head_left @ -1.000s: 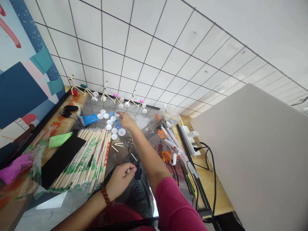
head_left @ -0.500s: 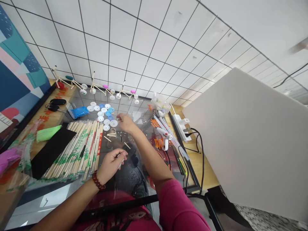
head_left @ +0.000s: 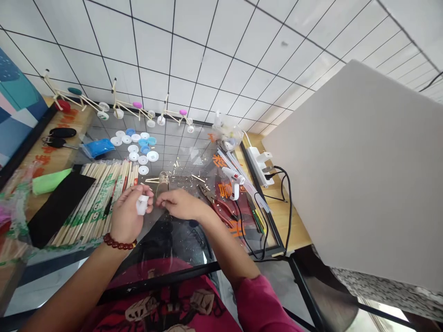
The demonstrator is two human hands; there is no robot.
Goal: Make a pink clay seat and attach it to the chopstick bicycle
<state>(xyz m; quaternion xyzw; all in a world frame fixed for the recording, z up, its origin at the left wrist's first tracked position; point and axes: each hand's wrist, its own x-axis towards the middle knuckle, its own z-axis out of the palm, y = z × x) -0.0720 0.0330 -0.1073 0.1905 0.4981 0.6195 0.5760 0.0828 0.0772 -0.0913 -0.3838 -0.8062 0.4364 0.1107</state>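
Note:
My left hand [head_left: 128, 213] is closed around a small white plastic piece [head_left: 141, 205] that looks like a bottle cap, above the near end of the chopsticks. My right hand [head_left: 177, 204] is beside it over the glass, fingertips pinched together; whatever is between them, if anything, is too small to make out. Just beyond the hands lie short stick pieces [head_left: 152, 180]. Farther back, white and blue bottle caps [head_left: 133, 149] are spread on the table. Wrapped chopsticks [head_left: 98, 196] lie left of my left hand.
Right of my hands are pliers [head_left: 221, 207], a white glue gun [head_left: 235, 180], glue sticks [head_left: 258, 198] and a power strip [head_left: 258, 163] with cables. Small stick-built tricycles [head_left: 176, 115] stand along the wall. A black sheet [head_left: 57, 207] and blue packet [head_left: 98, 147] lie left.
My right hand has drawn back from the bottle caps toward my left hand. My left hand has moved left and turned, showing the white piece. The view has shifted, and the pliers now show.

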